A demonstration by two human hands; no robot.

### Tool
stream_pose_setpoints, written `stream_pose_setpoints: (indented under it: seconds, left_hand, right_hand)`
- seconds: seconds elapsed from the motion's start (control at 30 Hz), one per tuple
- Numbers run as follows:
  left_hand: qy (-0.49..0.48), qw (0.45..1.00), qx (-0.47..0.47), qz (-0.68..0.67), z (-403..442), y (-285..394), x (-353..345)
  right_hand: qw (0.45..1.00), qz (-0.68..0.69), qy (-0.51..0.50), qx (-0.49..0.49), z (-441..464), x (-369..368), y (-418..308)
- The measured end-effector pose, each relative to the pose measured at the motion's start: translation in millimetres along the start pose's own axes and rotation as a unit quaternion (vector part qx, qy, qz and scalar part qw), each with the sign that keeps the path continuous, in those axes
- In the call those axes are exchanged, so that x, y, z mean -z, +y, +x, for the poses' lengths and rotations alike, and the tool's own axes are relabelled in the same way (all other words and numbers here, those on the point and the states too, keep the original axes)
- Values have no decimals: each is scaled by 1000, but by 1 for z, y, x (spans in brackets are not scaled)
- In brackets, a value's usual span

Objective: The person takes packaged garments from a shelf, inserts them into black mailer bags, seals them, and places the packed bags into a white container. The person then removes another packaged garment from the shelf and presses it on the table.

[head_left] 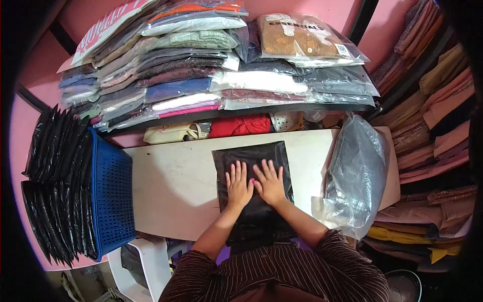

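Note:
A black plastic mailer bag (251, 153) lies flat on the white table (171, 201), its lower end reaching the table's front edge by my body. My left hand (238, 187) rests palm down on its left half, fingers stretched out. Beside it my right hand (270, 182) lies flat on the right half, fingers spread. The two thumbs meet or nearly meet in the middle. Something small and pink shows at the thumbs; I cannot make out what it is. Whatever the bag contains is hidden.
On the left a blue basket (113, 196) holds several black packages (58, 186). A clear plastic bag (357, 173) with grey contents lies at the table's right. Bagged clothes (201, 65) fill the shelf behind. Folded fabrics (432, 141) line the right side. A white chair (146, 267) stands at lower left.

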State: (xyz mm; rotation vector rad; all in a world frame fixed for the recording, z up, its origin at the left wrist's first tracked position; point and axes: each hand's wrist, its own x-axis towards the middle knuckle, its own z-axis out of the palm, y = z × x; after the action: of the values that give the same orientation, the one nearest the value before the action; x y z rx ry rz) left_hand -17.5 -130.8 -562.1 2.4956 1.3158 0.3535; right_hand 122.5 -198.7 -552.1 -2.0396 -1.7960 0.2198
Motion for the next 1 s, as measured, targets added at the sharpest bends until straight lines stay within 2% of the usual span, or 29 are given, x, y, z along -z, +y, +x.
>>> stream_pose_setpoints:
  seconds: [0.13, 0.3, 0.37, 0.4, 0.47, 0.53, 0.8, 1.0]
  left_hand:
    - [23, 999, 26, 26, -18, -13, -1]
    - [56, 988, 112, 86, -25, -37, 1]
    - [42, 999, 11, 18, -36, -26, 18]
    - [41, 999, 13, 16, -45, -18, 22]
    - [-42, 994, -84, -52, -68, -3, 26]
    - [-55, 993, -87, -52, -88, -9, 17]
    - [-74, 992, -97, 38, -123, -56, 30]
    - [-73, 985, -128, 87, -152, -77, 48]
  right_hand:
    - [999, -19, -26, -7, -22, -1, 20]
    - [991, -50, 18, -119, -30, 4, 39]
    - [995, -19, 11, -94, -43, 11, 21]
    - [998, 13, 11, -67, -46, 15, 11]
    - [999, 10, -38, 20, -66, 9, -3]
    - [995, -12, -62, 78, -87, 2, -4]
    - [988, -56, -97, 108, -128, 22, 60]
    - [991, -35, -116, 65, -153, 47, 81]
